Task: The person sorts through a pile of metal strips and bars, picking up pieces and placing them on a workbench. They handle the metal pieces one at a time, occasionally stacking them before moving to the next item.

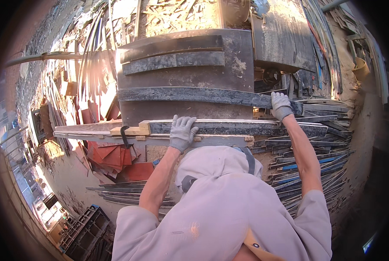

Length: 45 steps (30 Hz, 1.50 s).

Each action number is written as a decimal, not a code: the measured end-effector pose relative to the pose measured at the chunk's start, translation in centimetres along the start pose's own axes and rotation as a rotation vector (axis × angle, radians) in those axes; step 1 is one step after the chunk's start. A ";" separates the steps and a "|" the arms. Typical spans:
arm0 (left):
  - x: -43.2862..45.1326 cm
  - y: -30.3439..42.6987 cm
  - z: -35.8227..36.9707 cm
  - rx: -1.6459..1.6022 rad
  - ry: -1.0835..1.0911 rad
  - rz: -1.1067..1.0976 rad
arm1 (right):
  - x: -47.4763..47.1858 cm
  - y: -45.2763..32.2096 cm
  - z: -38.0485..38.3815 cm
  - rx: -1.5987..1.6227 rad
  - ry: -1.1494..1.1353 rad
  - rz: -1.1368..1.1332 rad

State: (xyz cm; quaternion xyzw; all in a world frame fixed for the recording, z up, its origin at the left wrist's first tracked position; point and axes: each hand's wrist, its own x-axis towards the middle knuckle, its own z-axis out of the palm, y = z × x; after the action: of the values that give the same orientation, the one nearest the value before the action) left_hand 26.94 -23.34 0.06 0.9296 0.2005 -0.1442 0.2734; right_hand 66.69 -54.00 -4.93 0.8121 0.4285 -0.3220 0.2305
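Observation:
My right hand (281, 106), in a grey-white knit glove, grips a long dark-faced plywood strip (194, 95) near its right end. The strip lies across a brown table panel (184, 80), its end jutting past the right edge. My left hand (182, 133), gloved alike, lies with outstretched fingers over another dark strip (233, 126) along the table's front; its palm contact is hidden. That strip's left end meets a pale wood block (144, 127). A dark curved metal clamp or hook (125, 137) sits on the wooden fence further left.
Two shorter dark boards (178, 59) lie at the table's back. Stacked narrow strips (308, 163) fill the floor at right, and reddish panel offcuts (108, 155) lie at left. Beyond the table are wood scraps (181, 18) and a large dark panel (282, 39).

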 end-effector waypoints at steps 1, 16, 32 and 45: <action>0.0 -0.2 0.0 -0.008 0.015 0.007 | 0.3 -0.3 0.2 0.003 -0.012 -0.014; 1.1 0.9 -0.6 -0.073 0.174 0.016 | -11.7 -9.7 -12.8 0.651 0.182 -0.123; 1.0 1.2 -0.6 -0.030 0.189 0.035 | -21.5 0.9 -5.3 1.185 0.599 0.918; 1.6 0.1 -0.1 0.045 0.286 0.082 | -37.5 -13.0 8.2 1.511 0.776 1.194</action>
State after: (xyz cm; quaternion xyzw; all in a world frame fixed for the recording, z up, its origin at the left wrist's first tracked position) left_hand 28.39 -22.93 -0.42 0.9540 0.1960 -0.0035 0.2267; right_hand 37.14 -73.03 15.23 0.8730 -0.3122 -0.0564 -0.3704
